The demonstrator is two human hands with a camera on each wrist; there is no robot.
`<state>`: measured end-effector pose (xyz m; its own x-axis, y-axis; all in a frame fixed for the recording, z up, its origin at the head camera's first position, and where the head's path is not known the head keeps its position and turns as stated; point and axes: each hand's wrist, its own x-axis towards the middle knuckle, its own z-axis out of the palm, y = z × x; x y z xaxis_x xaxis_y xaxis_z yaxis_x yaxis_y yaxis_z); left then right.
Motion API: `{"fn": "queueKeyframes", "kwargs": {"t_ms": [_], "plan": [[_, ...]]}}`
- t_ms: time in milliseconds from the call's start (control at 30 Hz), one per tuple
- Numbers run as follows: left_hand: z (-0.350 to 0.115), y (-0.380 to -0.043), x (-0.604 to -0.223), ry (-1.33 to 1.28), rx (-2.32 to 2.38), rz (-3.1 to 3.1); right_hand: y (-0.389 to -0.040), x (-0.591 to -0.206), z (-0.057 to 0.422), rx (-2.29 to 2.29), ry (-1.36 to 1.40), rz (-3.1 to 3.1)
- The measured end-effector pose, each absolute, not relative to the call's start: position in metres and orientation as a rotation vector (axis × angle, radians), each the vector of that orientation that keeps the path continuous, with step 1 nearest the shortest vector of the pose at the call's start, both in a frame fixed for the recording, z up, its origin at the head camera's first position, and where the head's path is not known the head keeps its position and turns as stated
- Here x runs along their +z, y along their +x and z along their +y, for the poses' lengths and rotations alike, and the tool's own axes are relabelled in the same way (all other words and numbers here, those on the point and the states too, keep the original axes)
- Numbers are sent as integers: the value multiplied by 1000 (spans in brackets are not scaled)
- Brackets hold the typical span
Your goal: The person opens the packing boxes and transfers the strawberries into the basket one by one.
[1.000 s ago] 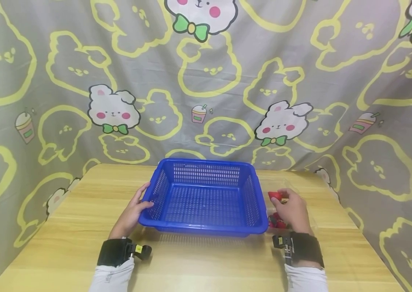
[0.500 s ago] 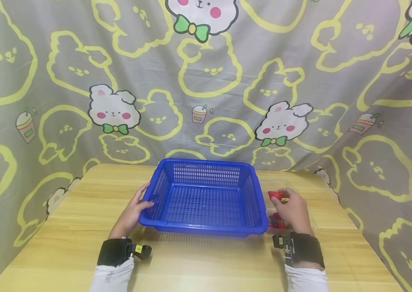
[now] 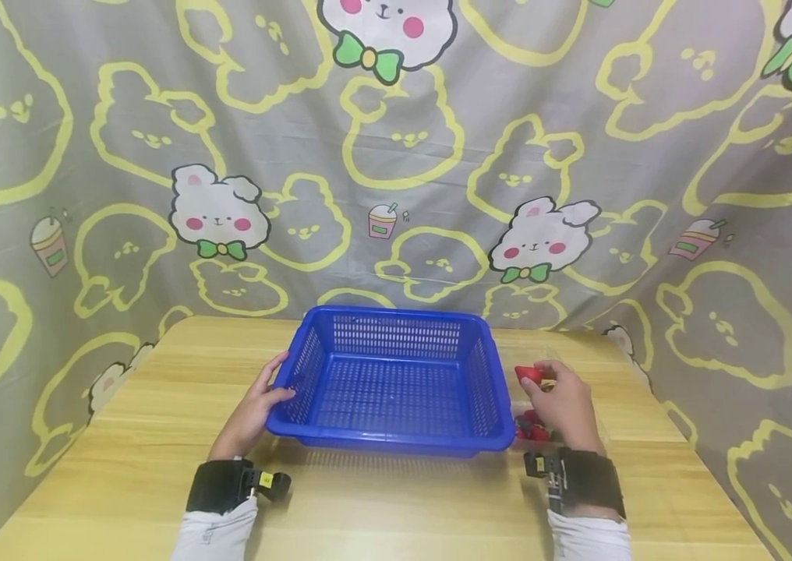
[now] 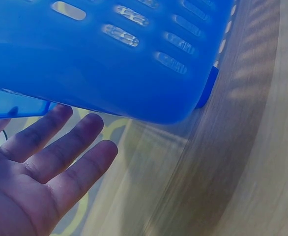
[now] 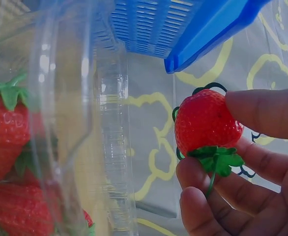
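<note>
A blue plastic basket [image 3: 390,393] with slotted walls stands on the table. My left hand [image 3: 253,405] holds its left rim, the thumb over the edge and the fingers along the outside. In the left wrist view several fingers [image 4: 70,152] extend beside the rim; the thumb is out of sight there. Right of the basket, my right hand [image 3: 564,401] pinches a red strawberry [image 5: 208,123] between thumb and fingers, its green leaves and stem turned toward the palm. Close by is a clear plastic box [image 5: 112,147] containing more strawberries [image 5: 9,137], partly hidden by the hand and basket.
The wooden table [image 3: 396,514] extends in front of the basket and to both sides. Behind it hangs a grey curtain [image 3: 396,156] with cartoon rabbits and yellow outlines. The clear box sits close against the basket's right side.
</note>
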<state>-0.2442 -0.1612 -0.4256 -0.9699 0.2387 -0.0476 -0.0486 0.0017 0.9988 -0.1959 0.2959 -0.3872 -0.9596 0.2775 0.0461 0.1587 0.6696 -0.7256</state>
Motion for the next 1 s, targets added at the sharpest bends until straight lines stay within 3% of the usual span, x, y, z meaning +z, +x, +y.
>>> {"fn": "queueKeyframes", "kwargs": {"t_ms": [1000], "plan": [[-162,-244,-427,221,2036,2129,-191,-381,292,1113,-300,-2718]]}}
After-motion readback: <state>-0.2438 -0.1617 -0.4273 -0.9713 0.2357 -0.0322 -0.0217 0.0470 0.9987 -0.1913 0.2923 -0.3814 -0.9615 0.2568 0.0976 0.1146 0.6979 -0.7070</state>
